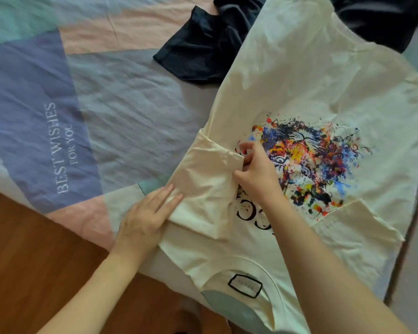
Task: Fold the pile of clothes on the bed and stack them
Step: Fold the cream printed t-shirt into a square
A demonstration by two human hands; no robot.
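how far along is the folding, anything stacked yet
Early on. No folded stack is in view. In hand: the cream T-shirt with the colourful tiger print lies spread face up on the pastel patchwork bedsheet; its far-side sleeve is already turned in, and the left hand presses the near sleeve flat while the right hand pinches its edge inward. Left: finishing this shirt, then the crumpled dark navy clothes beyond it.

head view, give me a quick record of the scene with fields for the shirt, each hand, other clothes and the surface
shirt: cream t-shirt with colourful tiger print, spread flat, collar nearest the person
left sleeve: folded in over the front
left hand: flat on the folded sleeve
right hand: pinching the sleeve edge by the print
other clothes: dark garment crumpled beyond the shirt
surface: pastel patchwork bedsheet with printed words
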